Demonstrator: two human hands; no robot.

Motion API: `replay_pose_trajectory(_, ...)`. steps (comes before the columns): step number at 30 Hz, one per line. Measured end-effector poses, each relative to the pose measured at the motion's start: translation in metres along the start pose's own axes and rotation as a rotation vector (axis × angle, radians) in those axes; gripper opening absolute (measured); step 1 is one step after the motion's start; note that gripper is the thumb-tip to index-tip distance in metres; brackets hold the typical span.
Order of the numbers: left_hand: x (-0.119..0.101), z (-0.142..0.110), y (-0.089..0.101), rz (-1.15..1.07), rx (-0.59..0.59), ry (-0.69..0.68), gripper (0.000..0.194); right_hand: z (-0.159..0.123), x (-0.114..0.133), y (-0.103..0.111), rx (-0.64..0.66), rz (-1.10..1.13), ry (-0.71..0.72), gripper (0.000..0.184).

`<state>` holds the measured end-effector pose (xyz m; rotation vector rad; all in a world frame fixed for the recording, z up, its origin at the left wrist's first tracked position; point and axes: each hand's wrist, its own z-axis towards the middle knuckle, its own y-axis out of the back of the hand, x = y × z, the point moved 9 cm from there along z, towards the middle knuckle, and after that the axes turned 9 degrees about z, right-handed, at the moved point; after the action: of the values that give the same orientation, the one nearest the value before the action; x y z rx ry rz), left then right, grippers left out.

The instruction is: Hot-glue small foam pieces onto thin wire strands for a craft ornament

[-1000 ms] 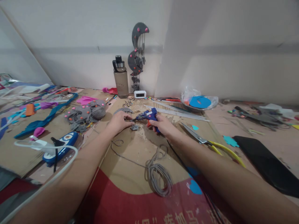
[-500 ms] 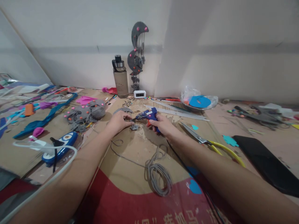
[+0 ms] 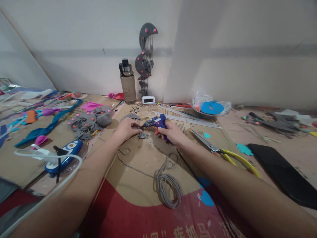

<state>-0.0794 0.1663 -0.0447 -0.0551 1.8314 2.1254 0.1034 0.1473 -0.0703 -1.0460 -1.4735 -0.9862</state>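
Observation:
My right hand is closed round the handle of a blue glue gun, whose nozzle points left. At the nozzle tip, the fingers of my left hand are pinched together; what they hold is too small to make out. Just below the tip lies a small grey felt piece. A larger grey felt piece sits partly hidden behind my left hand. Nearer to me a grey cord lies in a loose coil, its loose end running up toward my left wrist.
Yellow-handled scissors and a black phone-like slab lie right. A bottle and small clock stand at the back. Left are grey felt pieces with pink dots and a blue-white device. A glue-gun cable runs beneath my right arm.
Almost nothing differs. The glue gun and my right hand have shifted very slightly to the left; my left hand stays in place.

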Motion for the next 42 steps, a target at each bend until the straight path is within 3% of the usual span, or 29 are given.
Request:
replay_pose_trajectory(6, 0.0024, 0.0013, -0.0012, -0.014, -0.003, 0.008, 0.031, 0.0005, 0.0027, 0.0007, -0.027, -0.072, 0.012, 0.010)
replay_pose_trajectory(12, 0.0021, 0.0013, -0.0011, -0.026, -0.010, -0.005, 0.030, -0.0035, 0.0007, 0.0021, -0.024, 0.031, -0.010, 0.008)
replay_pose_trajectory(20, 0.0048, 0.0027, -0.0034, -0.033, -0.003, 0.005, 0.032, -0.0017, -0.0007, 0.0019, -0.040, -0.006, -0.051, 0.007)
replay_pose_trajectory(27, 0.0033, 0.0018, -0.0022, -0.034, -0.002, 0.003, 0.030, -0.0016, -0.0016, 0.0016, -0.012, 0.048, -0.014, 0.005)
replay_pose_trajectory(35, 0.0017, 0.0026, -0.0018, -0.007, 0.008, 0.001, 0.032, 0.0038, -0.0024, -0.0013, -0.023, -0.043, 0.024, 0.012)
replay_pose_trajectory(42, 0.0034, 0.0020, -0.0016, 0.016, 0.000, 0.016, 0.035, 0.0000, -0.0020, 0.0008, -0.028, 0.038, -0.005, 0.008)
